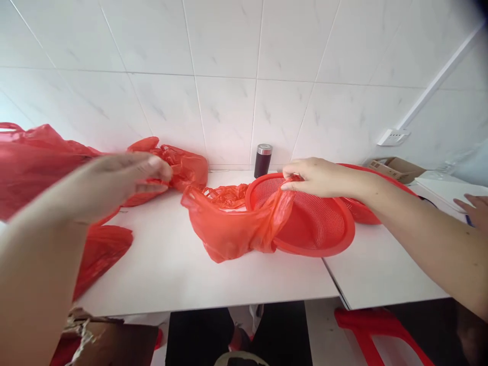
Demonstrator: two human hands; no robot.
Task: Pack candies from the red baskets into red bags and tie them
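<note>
A red plastic bag (pixel 232 234) hangs over the front of the white table, its right side pulled up. My right hand (pixel 308 175) is closed on that upper right corner, thumb and fingers pinched together. Beneath the hand and partly behind the bag sits a red perforated basket (pixel 324 223). My left hand (pixel 125 178) is to the left, slightly blurred, its thumb apart from the fingers and nothing visible between them. It is nearest to a filled red bag (pixel 190 165) behind it; whether it touches that bag I cannot tell.
More red bags (pixel 38 162) lie at the left. A dark tumbler (pixel 263 161) stands by the tiled wall. At the right are a second red basket (pixel 366 213), a cardboard box (pixel 396 170) and another person's hand (pixel 476 208). A red stool (pixel 381 330) stands below the table.
</note>
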